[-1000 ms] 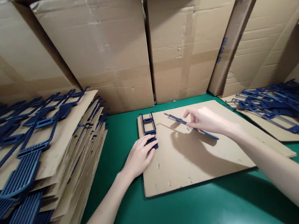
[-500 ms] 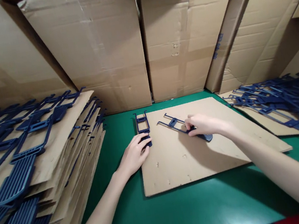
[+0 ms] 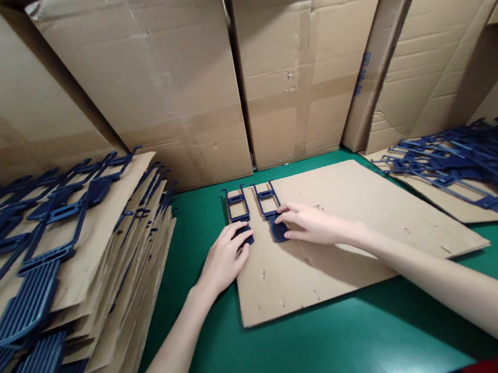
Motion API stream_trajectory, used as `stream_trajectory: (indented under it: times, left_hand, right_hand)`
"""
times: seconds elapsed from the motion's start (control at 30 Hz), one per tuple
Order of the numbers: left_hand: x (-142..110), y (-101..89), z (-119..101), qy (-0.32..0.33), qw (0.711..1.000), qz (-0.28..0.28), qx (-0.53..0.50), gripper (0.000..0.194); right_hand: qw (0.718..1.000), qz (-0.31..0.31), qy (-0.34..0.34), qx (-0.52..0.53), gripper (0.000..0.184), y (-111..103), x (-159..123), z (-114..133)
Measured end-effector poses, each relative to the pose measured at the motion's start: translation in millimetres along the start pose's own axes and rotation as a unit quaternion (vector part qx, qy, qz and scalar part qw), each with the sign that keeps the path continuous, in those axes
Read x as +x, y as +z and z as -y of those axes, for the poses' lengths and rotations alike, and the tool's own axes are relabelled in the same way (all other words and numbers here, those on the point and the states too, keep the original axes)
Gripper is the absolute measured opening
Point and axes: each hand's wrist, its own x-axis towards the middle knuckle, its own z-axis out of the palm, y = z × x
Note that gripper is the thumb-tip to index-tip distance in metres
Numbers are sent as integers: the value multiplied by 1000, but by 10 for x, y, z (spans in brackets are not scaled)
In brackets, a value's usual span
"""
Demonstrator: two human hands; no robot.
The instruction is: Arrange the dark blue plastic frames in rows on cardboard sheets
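Note:
A flat cardboard sheet lies before me with two dark-blue plastic parts on it, each a narrow hooked frame ending in a paddle. My left hand has its bent fingers closed over the ribbed paddle of the left part, at the sheet's left edge. Beside it, roughly parallel, lies the second part. My right hand grips that one by the right side of its paddle, fingers and thumb at its edge. Fingertips of the left hand are partly hidden.
On the left rises a tall stack of cardboard sheets layered with similar blue parts. A loose heap of blue parts lies on cardboard at the right. Large cardboard boxes wall off the back of the green table.
My right hand has moved left with its blue part, turning it from slanted to nearly straight alongside the other. The left hand has stayed in place.

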Motion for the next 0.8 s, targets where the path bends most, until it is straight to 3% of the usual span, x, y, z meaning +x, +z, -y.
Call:
stream_trajectory:
  times: [0.23,0.37,0.6,0.8]
  left_hand:
    - [11,-2,-3,4,1000,-3,-9,32]
    - [10,4,-10,6,1000,-8,-14,32]
    - [8,0,-22,3,1000,-9,-10,31]
    - [6,31,-1,-7,1000,-8,-11,37]
  right_hand:
    - [999,-6,-23,-32,46,118,-4,43]
    - [998,-23,-30,-50,40,146,15,39]
    - [998,-32,-34,-53,37,99,19,90]
    - [994,-21,-53,-95,51,12,-1,241]
